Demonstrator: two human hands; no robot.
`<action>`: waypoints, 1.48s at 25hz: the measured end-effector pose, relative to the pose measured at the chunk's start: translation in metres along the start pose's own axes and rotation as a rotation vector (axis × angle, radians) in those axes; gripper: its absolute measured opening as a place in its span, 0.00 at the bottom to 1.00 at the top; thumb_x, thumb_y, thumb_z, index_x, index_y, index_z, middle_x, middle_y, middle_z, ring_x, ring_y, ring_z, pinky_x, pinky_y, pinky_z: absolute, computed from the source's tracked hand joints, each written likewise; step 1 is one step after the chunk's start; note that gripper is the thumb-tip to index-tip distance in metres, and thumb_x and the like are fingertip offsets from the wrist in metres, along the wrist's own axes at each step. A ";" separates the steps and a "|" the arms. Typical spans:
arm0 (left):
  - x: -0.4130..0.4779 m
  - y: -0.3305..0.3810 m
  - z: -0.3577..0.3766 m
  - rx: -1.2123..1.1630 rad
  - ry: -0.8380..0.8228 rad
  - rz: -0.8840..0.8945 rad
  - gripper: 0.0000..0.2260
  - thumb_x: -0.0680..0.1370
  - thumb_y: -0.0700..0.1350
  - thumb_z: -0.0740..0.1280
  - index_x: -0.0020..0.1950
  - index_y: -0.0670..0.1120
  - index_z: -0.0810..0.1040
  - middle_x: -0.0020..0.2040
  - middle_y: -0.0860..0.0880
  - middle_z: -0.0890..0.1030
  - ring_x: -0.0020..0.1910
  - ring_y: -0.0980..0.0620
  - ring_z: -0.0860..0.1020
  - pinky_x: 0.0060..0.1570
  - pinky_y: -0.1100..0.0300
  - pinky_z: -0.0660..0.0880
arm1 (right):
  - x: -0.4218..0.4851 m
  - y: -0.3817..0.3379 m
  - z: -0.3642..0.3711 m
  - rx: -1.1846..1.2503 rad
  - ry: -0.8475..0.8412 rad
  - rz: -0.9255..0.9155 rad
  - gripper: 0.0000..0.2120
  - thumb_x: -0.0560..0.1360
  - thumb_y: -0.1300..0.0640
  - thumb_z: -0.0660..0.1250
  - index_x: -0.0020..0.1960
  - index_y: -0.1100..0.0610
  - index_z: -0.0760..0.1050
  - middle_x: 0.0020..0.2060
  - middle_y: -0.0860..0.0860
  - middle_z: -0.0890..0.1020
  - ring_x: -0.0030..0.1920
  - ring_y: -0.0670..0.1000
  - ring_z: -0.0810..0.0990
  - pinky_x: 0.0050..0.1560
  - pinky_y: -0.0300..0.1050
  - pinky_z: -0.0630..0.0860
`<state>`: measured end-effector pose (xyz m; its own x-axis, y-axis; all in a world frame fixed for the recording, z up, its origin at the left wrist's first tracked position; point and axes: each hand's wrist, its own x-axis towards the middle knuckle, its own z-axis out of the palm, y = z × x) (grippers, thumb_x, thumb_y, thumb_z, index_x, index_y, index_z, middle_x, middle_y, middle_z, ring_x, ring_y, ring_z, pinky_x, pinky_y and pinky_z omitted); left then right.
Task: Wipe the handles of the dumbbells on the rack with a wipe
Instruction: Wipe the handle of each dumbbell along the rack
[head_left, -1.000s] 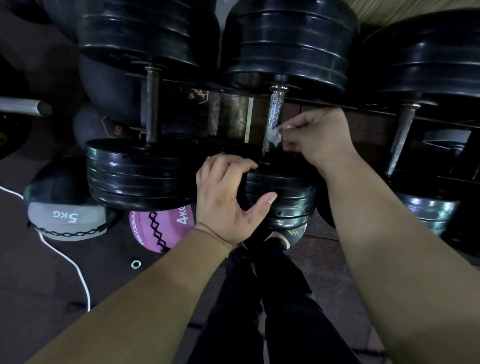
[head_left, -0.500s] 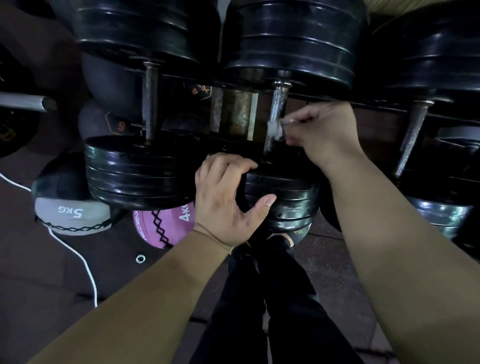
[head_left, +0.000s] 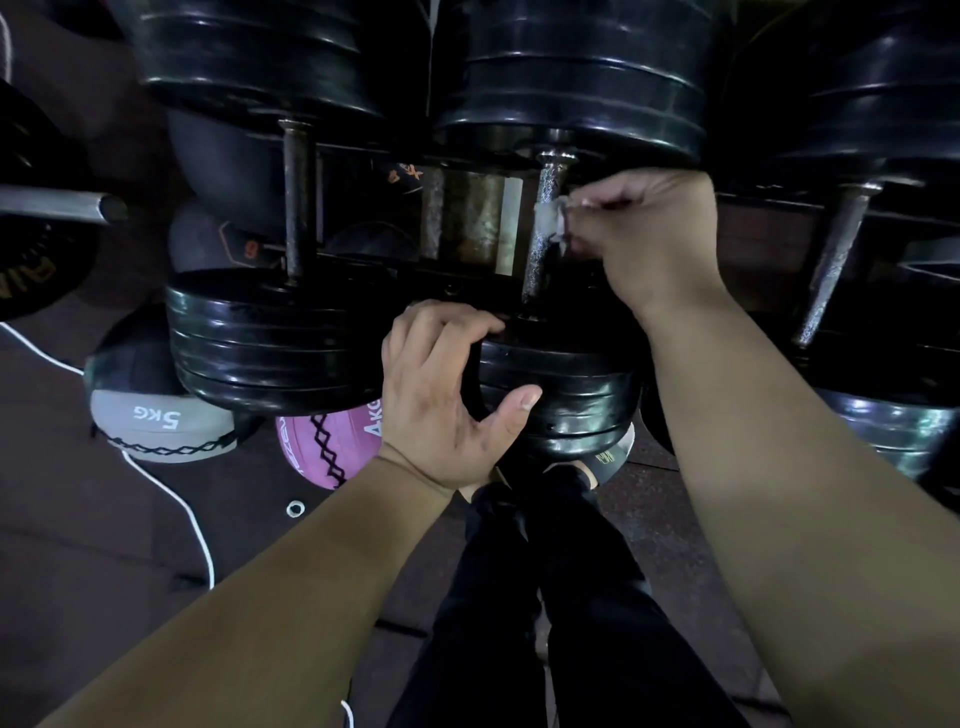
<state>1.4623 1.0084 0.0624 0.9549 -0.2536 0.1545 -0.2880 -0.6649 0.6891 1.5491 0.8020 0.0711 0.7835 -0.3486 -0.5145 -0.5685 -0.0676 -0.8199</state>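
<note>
Head view: the only camera, looking down past both forearms at dumbbells on the rack.
Wipe (head_left: 551, 221): small pale wad, pressed on the right side of the middle handle (head_left: 535, 270), in its upper half.
Right hand (head_left: 644, 244): fingers (head_left: 602, 197) curled tight, pinching the wipe at the tips; nothing else held.
Left hand (head_left: 441, 395): grips the near plates (head_left: 566, 395) of the same dumbbell, fingers hooked over the top edge and thumb laid on the rim, likely to steady it.
Middle handle: knurled steel bar whose long axis runs away from the person, between near and far plates.
Key relation: the handle lies just left of the right fingertips, touching the wipe. The bare length toward the near plates lies below the wipe, so the next stroke probably runs along the bar toward the person.
Nearer hand: the right one; the left is off the bar.
Other handles: left handle (head_left: 296, 202) and right handle (head_left: 831, 260), neither touched.
</note>
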 end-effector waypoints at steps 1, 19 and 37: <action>0.000 0.000 0.000 0.007 0.000 0.001 0.29 0.78 0.66 0.63 0.56 0.39 0.82 0.53 0.44 0.81 0.55 0.42 0.77 0.53 0.40 0.74 | 0.003 0.003 0.001 0.053 0.000 -0.007 0.04 0.68 0.60 0.81 0.39 0.55 0.87 0.34 0.54 0.87 0.35 0.55 0.86 0.47 0.61 0.86; 0.000 0.007 -0.004 0.062 -0.034 -0.008 0.31 0.80 0.67 0.58 0.57 0.39 0.80 0.54 0.45 0.79 0.56 0.45 0.76 0.56 0.44 0.73 | -0.008 0.009 -0.004 -0.288 -0.147 0.067 0.05 0.69 0.62 0.78 0.39 0.53 0.86 0.32 0.47 0.85 0.33 0.44 0.81 0.40 0.41 0.82; 0.000 0.004 -0.006 -0.024 -0.075 -0.038 0.27 0.77 0.65 0.65 0.64 0.44 0.76 0.59 0.51 0.77 0.59 0.42 0.77 0.59 0.40 0.73 | -0.066 0.003 -0.018 -0.072 -0.068 -0.006 0.13 0.70 0.61 0.79 0.51 0.47 0.82 0.45 0.47 0.87 0.44 0.49 0.87 0.51 0.49 0.85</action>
<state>1.4621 1.0100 0.0690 0.9568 -0.2808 0.0751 -0.2490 -0.6582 0.7105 1.4908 0.8079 0.1071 0.8010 -0.2840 -0.5270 -0.5779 -0.1373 -0.8044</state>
